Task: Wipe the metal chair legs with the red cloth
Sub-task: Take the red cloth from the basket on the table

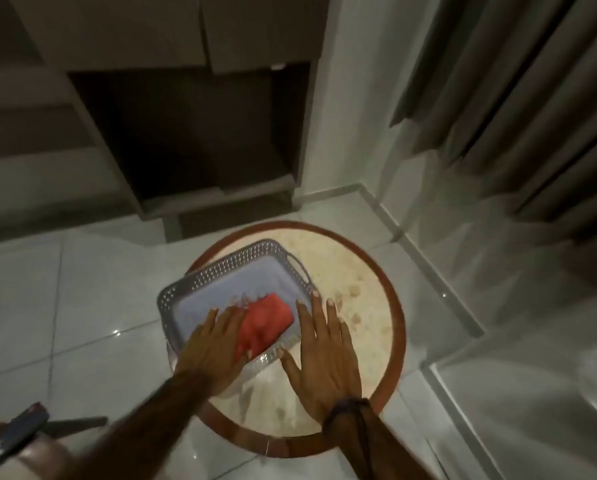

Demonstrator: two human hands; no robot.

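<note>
The red cloth (267, 320) lies in the grey perforated basket (221, 268). The left hand (214, 344) is laid flat on its near edge, nothing gripped; the right hand (321, 355) is spread open beside the basket. The cloth should be pinched fully before lifting.

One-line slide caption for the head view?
Left hand reaches onto the red cloth in a grey basket on a round table; right hand hovers open alongside.
</note>
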